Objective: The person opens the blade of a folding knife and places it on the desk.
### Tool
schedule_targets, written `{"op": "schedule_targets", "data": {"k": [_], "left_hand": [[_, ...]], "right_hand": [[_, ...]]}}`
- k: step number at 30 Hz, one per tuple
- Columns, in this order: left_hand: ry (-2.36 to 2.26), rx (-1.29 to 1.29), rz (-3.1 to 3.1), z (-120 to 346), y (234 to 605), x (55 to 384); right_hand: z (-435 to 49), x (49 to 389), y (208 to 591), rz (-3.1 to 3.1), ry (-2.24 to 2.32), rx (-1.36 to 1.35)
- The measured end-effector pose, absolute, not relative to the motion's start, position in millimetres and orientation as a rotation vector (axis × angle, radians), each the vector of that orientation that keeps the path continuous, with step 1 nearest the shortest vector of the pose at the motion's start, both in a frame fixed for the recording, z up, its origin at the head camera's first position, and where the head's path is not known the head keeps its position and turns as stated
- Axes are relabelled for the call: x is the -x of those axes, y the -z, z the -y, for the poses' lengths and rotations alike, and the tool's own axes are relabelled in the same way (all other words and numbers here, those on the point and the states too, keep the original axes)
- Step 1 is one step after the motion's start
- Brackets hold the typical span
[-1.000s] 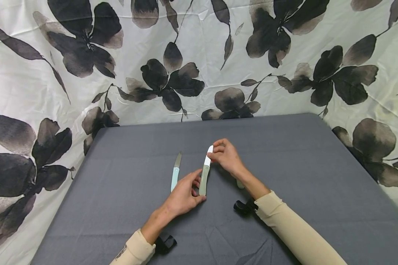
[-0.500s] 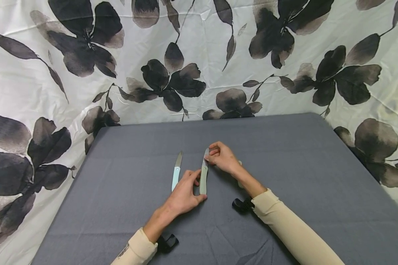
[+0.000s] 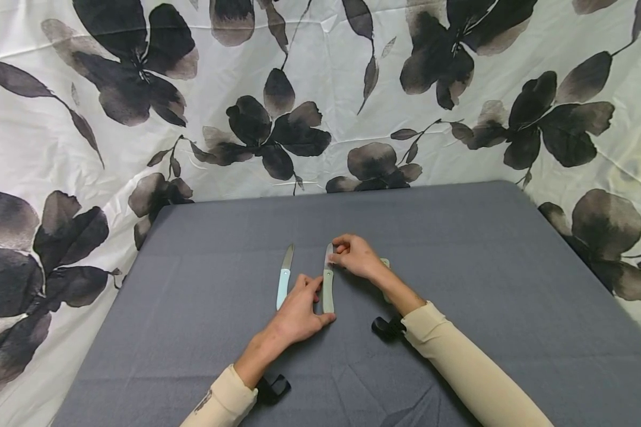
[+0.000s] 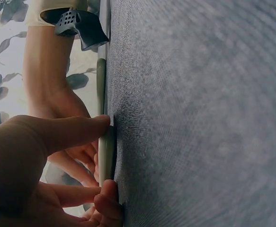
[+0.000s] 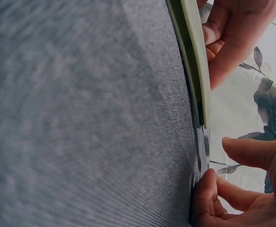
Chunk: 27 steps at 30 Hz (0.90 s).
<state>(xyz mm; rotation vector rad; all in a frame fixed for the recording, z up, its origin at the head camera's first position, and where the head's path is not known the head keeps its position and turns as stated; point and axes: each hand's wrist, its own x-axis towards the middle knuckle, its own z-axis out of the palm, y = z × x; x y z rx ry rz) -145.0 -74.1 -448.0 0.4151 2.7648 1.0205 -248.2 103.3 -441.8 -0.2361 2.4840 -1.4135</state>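
Note:
A knife with a pale green handle [image 3: 328, 292] lies on the grey cloth, its blade [image 3: 329, 256] pointing away. My left hand [image 3: 298, 314] holds the handle, thumb at its butt end and fingers by the blade end, as the left wrist view also shows. At the blade tip is my right hand [image 3: 355, 256]; its curled fingertips [image 5: 206, 182] touch the blade's side, while the thumb stands apart from it in the right wrist view. To the left lies a knife with a light blue handle [image 3: 283, 287], partly hidden by my left hand.
Another pale green piece [image 3: 386, 264] lies mostly hidden beneath my right forearm. A grey cloth [image 3: 459, 249] covers the table. Behind it hangs a white curtain with dark flowers [image 3: 299, 35]. Black camera mounts [image 3: 387, 329] sit under both wrists.
The green-handled knife has been lowered and turned slightly, now lying nearly parallel to the blue-handled one. My right hand has shifted a little left and nearer with the blade.

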Motion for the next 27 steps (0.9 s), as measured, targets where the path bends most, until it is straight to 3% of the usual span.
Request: {"op": "schedule_targets", "data": {"k": [11, 27], "left_hand": [[-1.037, -0.457, -2.748, 77, 448, 143], [-1.172, -0.505, -2.933, 56, 444, 140]], "right_hand": [[-104, 249, 444, -2.525, 1.329, 0.305], [-140, 223, 432, -2.753, 1.227, 0.325]]}}
